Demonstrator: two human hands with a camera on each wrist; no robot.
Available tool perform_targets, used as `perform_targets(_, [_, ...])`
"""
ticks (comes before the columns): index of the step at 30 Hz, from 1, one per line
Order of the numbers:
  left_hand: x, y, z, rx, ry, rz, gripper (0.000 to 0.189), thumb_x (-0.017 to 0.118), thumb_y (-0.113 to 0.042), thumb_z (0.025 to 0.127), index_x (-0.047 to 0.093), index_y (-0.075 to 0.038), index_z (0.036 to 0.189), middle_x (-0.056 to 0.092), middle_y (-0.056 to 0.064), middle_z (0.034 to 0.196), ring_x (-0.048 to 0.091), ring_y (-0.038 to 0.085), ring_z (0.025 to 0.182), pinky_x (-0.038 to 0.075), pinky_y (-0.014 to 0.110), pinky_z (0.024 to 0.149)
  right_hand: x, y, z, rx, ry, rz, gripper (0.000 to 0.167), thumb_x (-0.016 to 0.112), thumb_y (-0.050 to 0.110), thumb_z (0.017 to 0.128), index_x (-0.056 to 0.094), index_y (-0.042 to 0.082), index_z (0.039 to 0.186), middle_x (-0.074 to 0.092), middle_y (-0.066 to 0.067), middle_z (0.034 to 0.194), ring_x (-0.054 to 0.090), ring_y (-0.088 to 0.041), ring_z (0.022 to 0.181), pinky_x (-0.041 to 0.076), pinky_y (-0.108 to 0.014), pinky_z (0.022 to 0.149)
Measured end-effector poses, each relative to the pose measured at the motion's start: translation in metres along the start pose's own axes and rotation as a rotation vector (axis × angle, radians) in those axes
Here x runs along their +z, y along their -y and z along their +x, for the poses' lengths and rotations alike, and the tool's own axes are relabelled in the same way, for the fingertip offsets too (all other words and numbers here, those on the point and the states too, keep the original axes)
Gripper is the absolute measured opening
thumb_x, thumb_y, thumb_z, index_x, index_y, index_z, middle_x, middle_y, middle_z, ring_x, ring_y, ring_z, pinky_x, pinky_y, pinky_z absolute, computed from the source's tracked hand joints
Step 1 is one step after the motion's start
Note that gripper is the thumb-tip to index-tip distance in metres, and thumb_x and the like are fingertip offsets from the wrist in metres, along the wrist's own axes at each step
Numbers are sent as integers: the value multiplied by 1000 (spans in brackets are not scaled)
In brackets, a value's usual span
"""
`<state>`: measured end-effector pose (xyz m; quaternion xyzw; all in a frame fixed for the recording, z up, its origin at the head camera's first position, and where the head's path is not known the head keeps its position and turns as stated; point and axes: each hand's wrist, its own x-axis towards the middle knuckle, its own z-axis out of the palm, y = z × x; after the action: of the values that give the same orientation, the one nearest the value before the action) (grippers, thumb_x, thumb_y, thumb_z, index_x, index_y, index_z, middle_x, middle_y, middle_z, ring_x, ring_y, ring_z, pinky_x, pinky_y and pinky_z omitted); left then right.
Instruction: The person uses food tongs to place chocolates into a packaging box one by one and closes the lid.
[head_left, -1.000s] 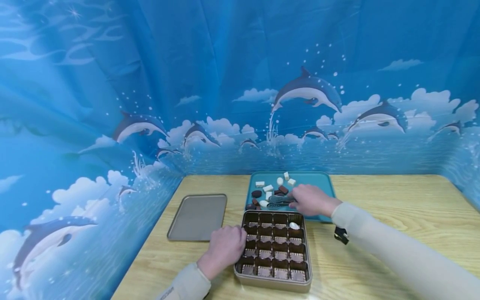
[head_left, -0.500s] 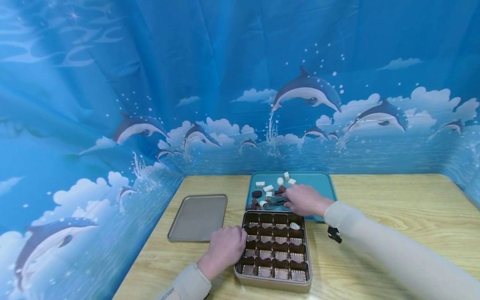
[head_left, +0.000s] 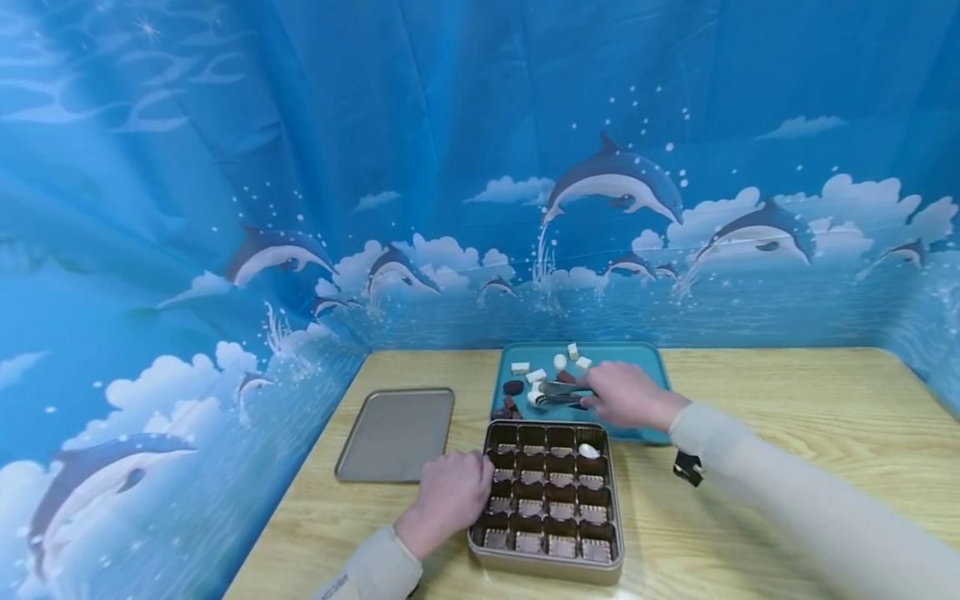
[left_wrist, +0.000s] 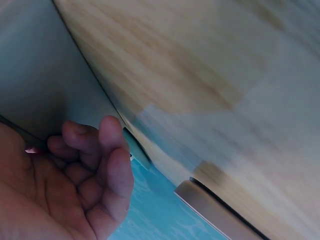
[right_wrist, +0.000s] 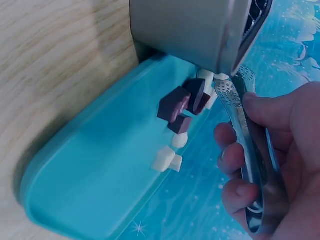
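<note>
In the head view, a bronze-coloured tin (head_left: 543, 570) with a brown divided insert stands near the front; one white egg-shaped piece (head_left: 588, 451) lies in its back right compartment. My left hand (head_left: 452, 493) holds the tin's left rim. Its curled fingers (left_wrist: 116, 167) show against the tin's side in the left wrist view. My right hand (head_left: 622, 395) grips metal tongs (head_left: 564, 387) over the blue tray (head_left: 637, 360). The perforated tong ends are right at a white rounded piece (head_left: 534, 397). In the right wrist view, thumb and fingers wrap the tongs' arms, and the tin partly hides the tips.
Several white pieces (head_left: 520, 367) and dark brown pieces (head_left: 513, 387) lie on the left half of the blue tray, behind the tin. A flat bronze lid (head_left: 397, 433) lies left of the tin. A blue dolphin-print curtain (head_left: 450, 167) rises behind the wooden table (head_left: 780, 417).
The tongs moved left to the white rounded piece, then back right and slightly away from me; that piece shifted with their ends. My left hand and the tin stayed still.
</note>
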<state>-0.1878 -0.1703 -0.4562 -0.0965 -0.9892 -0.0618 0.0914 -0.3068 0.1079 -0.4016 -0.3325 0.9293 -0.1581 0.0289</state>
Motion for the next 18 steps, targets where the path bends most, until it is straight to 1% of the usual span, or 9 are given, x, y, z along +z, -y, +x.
perform_targets(2, [0, 0, 0, 2, -4, 4, 46, 41, -29, 106, 44, -20, 61, 44, -1, 54, 45, 16, 48, 40, 34, 42, -3, -1, -5, -3, -10, 1, 32, 66, 15, 97, 68, -1, 124, 72, -19, 118, 48, -7, 47, 50, -28, 58])
perform_targets(4, [0, 0, 0, 8, -8, 1, 46, 41, -29, 106, 44, -20, 61, 44, -2, 54, 45, 16, 48, 39, 34, 42, -6, -1, -10, -2, -16, 2, 33, 66, 16, 97, 67, -2, 124, 72, -19, 117, 45, -6, 44, 50, -26, 58])
perform_targets(8, [1, 0, 0, 14, -7, -4, 46, 41, -29, 106, 43, -20, 61, 43, -2, 54, 43, 15, 47, 38, 32, 42, -13, -1, -21, 7, -25, 17, 35, 65, 18, 98, 66, -2, 127, 70, -20, 122, 30, -8, 38, 46, -27, 51])
perform_targets(10, [1, 1, 0, 11, 5, -9, 46, 41, -29, 107, 43, -20, 61, 42, -3, 54, 42, 14, 47, 37, 31, 42, -17, 0, -27, 5, -31, 17, 36, 65, 19, 99, 65, -2, 128, 70, -20, 122, 28, -7, 38, 46, -26, 55])
perform_targets(11, [1, 1, 0, 11, 7, -13, 46, 41, -29, 106, 44, -20, 61, 42, -3, 54, 42, 14, 47, 37, 31, 41, -20, 1, -30, 5, -33, 22, 37, 64, 19, 99, 65, -2, 128, 70, -19, 123, 26, -7, 38, 45, -26, 53])
perform_targets(13, [2, 1, 1, 6, 18, -12, 47, 41, -30, 106, 44, -20, 61, 43, -3, 54, 42, 14, 47, 37, 30, 42, -24, 2, -36, -1, -34, 20, 37, 64, 20, 99, 64, -2, 129, 70, -19, 122, 26, -7, 38, 43, -25, 53])
perform_targets(14, [2, 2, 1, 6, 17, -10, 46, 41, -30, 106, 44, -20, 61, 43, -3, 54, 42, 14, 47, 37, 30, 42, -27, 3, -39, -5, -32, 16, 38, 64, 20, 99, 64, -2, 130, 73, -18, 116, 26, -7, 38, 41, -24, 53])
perform_targets(16, [2, 2, 1, 4, 17, -7, 46, 41, -30, 106, 44, -20, 61, 43, -2, 54, 43, 15, 47, 37, 31, 42, -31, 5, -45, -6, -30, 21, 38, 64, 21, 99, 64, -2, 130, 73, -17, 115, 26, -7, 39, 37, -25, 47])
perform_targets(18, [2, 3, 1, 2, 18, -6, 46, 40, -30, 106, 44, -20, 61, 44, -2, 55, 44, 15, 48, 38, 32, 43, -33, 7, -52, -16, -25, 11, 38, 65, 21, 99, 64, -2, 130, 74, -16, 114, 28, -6, 39, 37, -24, 48])
